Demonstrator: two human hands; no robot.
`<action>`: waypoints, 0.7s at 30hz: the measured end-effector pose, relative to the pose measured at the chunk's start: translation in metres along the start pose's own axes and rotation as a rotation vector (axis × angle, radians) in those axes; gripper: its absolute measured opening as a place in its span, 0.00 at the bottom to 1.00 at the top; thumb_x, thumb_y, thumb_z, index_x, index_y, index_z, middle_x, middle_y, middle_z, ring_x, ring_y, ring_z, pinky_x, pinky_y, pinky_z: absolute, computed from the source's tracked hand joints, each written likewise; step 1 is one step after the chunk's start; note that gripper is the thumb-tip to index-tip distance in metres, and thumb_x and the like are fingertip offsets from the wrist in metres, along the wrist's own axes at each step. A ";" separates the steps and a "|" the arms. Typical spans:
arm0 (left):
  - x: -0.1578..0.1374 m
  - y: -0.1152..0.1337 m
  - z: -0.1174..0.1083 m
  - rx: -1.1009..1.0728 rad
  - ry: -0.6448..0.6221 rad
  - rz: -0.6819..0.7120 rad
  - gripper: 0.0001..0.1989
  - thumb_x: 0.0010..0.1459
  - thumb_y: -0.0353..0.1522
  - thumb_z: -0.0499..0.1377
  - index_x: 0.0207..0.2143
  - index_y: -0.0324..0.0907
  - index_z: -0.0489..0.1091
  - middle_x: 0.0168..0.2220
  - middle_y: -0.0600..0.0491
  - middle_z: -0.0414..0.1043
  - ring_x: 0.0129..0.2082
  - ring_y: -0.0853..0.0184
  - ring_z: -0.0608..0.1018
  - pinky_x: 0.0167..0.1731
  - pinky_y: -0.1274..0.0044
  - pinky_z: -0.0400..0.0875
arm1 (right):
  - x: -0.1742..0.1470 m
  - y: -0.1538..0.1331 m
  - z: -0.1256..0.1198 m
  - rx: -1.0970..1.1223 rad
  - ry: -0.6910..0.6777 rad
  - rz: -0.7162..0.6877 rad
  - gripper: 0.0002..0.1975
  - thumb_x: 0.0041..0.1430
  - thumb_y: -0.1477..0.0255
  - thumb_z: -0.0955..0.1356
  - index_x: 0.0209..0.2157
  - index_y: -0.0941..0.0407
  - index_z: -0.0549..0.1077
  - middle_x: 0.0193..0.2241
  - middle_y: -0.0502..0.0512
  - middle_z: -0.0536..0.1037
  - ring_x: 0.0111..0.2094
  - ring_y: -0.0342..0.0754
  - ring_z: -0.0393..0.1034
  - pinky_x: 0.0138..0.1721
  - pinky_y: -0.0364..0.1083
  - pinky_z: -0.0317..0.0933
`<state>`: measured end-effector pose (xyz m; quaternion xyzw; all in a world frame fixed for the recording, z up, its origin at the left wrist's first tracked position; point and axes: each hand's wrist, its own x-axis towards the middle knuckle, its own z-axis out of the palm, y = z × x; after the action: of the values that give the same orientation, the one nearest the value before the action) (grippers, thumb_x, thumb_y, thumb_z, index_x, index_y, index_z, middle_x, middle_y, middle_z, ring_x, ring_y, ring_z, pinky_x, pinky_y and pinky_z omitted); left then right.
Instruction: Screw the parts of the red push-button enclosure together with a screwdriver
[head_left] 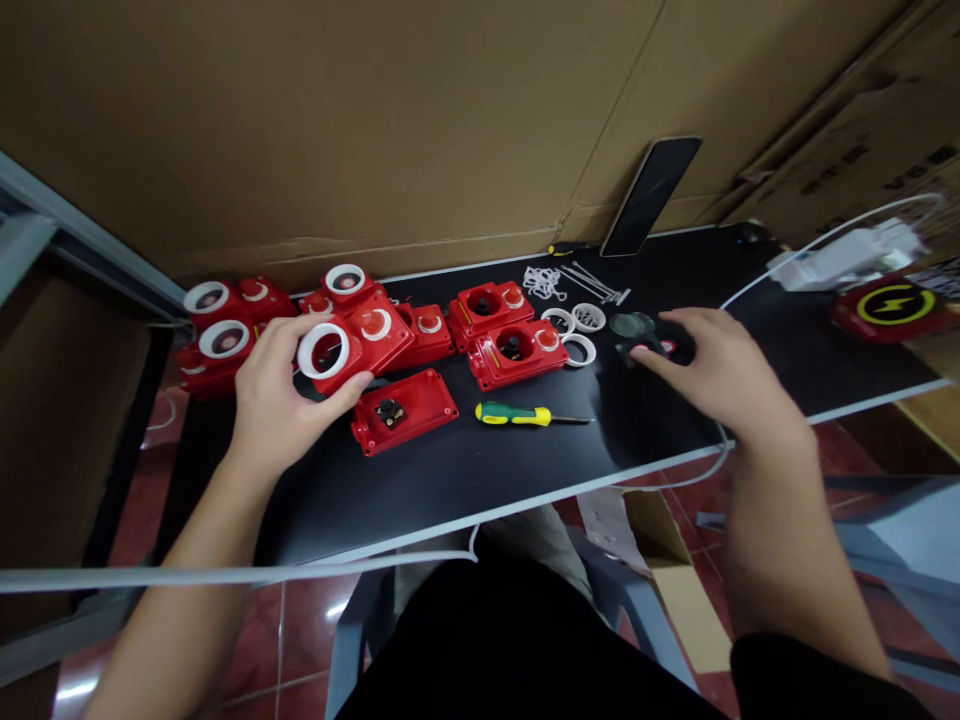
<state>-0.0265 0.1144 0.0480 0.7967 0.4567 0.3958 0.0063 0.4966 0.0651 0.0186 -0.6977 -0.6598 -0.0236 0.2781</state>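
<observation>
My left hand (281,395) grips a red housing cover (379,345) with a white ring (324,351) and a red domed lamp, tilted above the desk. Just below it an open red housing base (420,405) lies with a small black switch block inside. At the right, my right hand (709,365) has its fingers curled round a round black part (681,345) with a reddish centre; blur and the fingers hide some of it. Beside that hand lies a clear round disc (631,325). A green and yellow screwdriver (517,414) rests between the hands.
More red housings (517,352) stand along the back and left. Small white rings (589,318), some holding screws, sit near a white cord heap (544,283). A phone (651,195) leans on the cardboard wall. A white cable (832,240) runs at the right.
</observation>
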 end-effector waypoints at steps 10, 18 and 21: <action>-0.010 0.032 0.001 -0.031 -0.006 0.180 0.32 0.62 0.43 0.80 0.61 0.46 0.73 0.56 0.47 0.85 0.53 0.53 0.88 0.55 0.64 0.84 | -0.032 -0.155 -0.001 0.261 0.339 -0.459 0.05 0.73 0.75 0.71 0.46 0.53 0.81 0.42 0.60 0.84 0.44 0.56 0.82 0.45 0.55 0.76; -0.023 0.038 0.010 -0.115 -0.109 0.252 0.39 0.68 0.40 0.75 0.73 0.45 0.61 0.61 0.41 0.84 0.59 0.49 0.87 0.62 0.58 0.83 | -0.032 -0.244 0.045 0.355 0.101 -0.629 0.20 0.77 0.58 0.75 0.53 0.63 0.82 0.48 0.70 0.84 0.45 0.62 0.80 0.47 0.59 0.78; -0.025 0.036 0.009 -0.089 -0.122 0.280 0.45 0.68 0.43 0.77 0.76 0.45 0.58 0.61 0.39 0.84 0.59 0.47 0.87 0.61 0.57 0.84 | -0.033 -0.249 0.048 0.352 0.146 -0.600 0.20 0.76 0.56 0.74 0.49 0.62 0.82 0.46 0.69 0.83 0.45 0.62 0.78 0.47 0.60 0.77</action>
<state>-0.0015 0.0780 0.0392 0.8741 0.3218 0.3636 0.0141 0.2434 0.0485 0.0540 -0.4108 -0.8076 -0.0401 0.4213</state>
